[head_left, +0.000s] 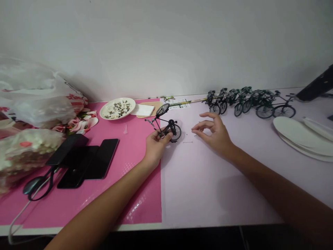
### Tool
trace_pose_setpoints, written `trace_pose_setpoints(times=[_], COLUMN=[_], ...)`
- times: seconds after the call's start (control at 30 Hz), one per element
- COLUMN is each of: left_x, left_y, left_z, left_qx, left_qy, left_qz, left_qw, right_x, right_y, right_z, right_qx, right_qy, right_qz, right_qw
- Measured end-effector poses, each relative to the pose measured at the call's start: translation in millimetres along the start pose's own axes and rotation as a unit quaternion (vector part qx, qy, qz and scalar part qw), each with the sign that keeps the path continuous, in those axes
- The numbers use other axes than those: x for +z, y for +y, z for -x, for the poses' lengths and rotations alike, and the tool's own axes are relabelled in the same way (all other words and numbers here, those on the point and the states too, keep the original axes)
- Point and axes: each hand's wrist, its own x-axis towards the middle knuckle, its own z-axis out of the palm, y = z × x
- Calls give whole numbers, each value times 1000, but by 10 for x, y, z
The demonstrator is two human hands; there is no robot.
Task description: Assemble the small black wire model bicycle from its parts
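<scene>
My left hand [157, 144] is closed around a black miniature bicycle [161, 121], which it holds tilted above the seam between the pink and pale surfaces. One wheel [162, 109] points up at the far end, and the spoked wheel [177, 132] is by my thumb. To the right, my right hand [212, 132] hovers low with thumb and middle fingertips brought together and the index finger raised. Whatever is in that pinch is too small to make out. Between the hands lies a thin pin-like piece [187, 142], with a tiny bit [186, 134] just beyond it.
Several assembled miniature bicycles [240, 102] line the wall at back right. White oval plates [296, 133] lie at right. A white dish of small pieces [117, 110] stands at back left, with dark phones [101, 159] and plastic bags [36, 93] at left.
</scene>
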Motion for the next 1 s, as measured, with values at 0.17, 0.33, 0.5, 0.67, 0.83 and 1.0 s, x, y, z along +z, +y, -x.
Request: trace_pose_setpoints(times=[0.17,0.33,0.5,0.67,0.83,1.0], left_x=[4,11,11,7,19,48], left_y=[23,42,9,3,16,-2], left_z=[12,25,29,46,76,98], left_qx=[-21,-45,-35,-54,-59,-46], left_qy=[5,-3,-36,-68,-85,-80], left_qz=[24,43,57,82,78,62], left_qw=[999,998,997,993,992,994], right_x=[39,96,138,173,224,300], right_y=[-79,-142,-160,-134,-147,-166], right_z=[24,100,151,168,211,256], right_qx=[-8,-56,-106,-125,-117,-160], right_qy=[15,-9,-52,-47,-56,-73], right_qz=[0,51,80,66,49,51], right_qw=[1000,997,990,989,990,983])
